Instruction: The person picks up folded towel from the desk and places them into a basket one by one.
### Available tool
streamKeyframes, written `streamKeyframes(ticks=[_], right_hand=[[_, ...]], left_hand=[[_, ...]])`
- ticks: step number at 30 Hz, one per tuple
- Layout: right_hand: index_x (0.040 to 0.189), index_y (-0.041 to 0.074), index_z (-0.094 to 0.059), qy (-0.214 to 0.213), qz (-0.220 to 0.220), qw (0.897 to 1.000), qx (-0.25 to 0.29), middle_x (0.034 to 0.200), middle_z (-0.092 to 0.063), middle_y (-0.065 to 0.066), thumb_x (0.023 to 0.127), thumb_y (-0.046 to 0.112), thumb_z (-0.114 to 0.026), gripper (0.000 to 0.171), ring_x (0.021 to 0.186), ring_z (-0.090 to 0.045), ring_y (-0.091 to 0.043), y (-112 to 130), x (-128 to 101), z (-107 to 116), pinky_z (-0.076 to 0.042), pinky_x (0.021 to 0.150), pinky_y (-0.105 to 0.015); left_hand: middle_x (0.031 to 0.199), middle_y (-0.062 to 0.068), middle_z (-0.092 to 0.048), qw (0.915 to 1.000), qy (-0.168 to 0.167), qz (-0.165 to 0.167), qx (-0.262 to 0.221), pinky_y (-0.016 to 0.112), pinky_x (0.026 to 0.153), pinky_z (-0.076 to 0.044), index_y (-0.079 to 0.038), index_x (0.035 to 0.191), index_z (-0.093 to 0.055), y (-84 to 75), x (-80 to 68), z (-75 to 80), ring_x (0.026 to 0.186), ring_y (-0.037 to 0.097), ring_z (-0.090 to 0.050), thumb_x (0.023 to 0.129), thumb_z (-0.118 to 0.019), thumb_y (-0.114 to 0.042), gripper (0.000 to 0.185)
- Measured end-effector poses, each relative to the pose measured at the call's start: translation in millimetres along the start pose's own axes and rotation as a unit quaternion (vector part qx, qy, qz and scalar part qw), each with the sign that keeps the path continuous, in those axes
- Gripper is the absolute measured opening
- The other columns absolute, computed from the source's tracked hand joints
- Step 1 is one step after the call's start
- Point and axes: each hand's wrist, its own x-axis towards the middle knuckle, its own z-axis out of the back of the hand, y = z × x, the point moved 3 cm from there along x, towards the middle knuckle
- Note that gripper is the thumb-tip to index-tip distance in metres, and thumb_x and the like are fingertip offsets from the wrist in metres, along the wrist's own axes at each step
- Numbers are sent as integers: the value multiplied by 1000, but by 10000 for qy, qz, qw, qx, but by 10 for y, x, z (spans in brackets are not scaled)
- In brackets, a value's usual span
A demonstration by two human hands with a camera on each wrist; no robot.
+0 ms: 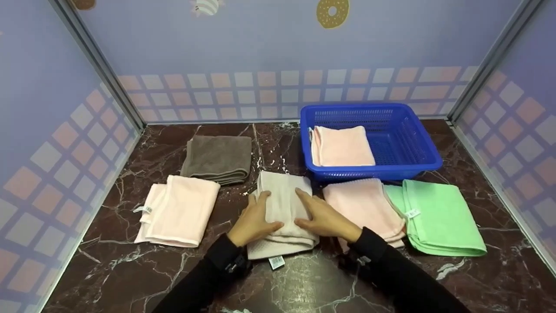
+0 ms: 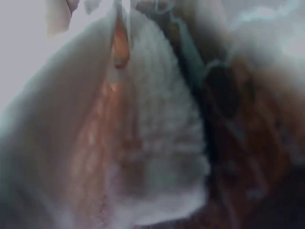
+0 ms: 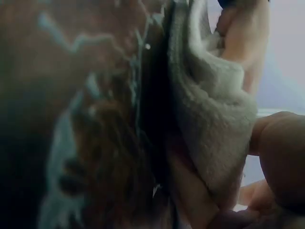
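A folded light-grey towel (image 1: 282, 200) lies in front of me, with a white tag (image 1: 276, 262) sticking out at its near edge. My left hand (image 1: 254, 219) holds its left side, thumb on top and fingers along the edge. On the opposite side my right hand (image 1: 325, 217) grips it, thumb also on the upper face. From the right wrist, the towel's folded edge (image 3: 214, 129) shows between the thumb (image 3: 286, 152) and fingers (image 3: 190, 191). The left wrist view is blurred; the towel's ribbed layers (image 2: 162, 114) fill its middle.
A blue basket (image 1: 417, 167) at the back right holds a folded pink towel (image 1: 345, 147). Another pink towel (image 1: 365, 208) and a green towel (image 1: 443, 217) lie to the right. Leftward are a pale pink towel (image 1: 184, 211) and a dark grey-brown one (image 1: 219, 156). Patterned walls enclose the marbled table.
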Motion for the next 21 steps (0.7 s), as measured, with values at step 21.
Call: streamKeyframes(ticks=[21], right_hand=[[155, -4, -38, -467, 694, 9965, 70, 151, -52, -27, 88, 8, -76, 78, 137, -54, -41, 144, -50, 144, -43, 117, -54]], left_hand=[[137, 29, -41, 9961, -321, -819, 53, 39, 69, -61, 0, 154, -35, -282, -109, 93, 76, 26, -61, 77, -88, -9, 94]])
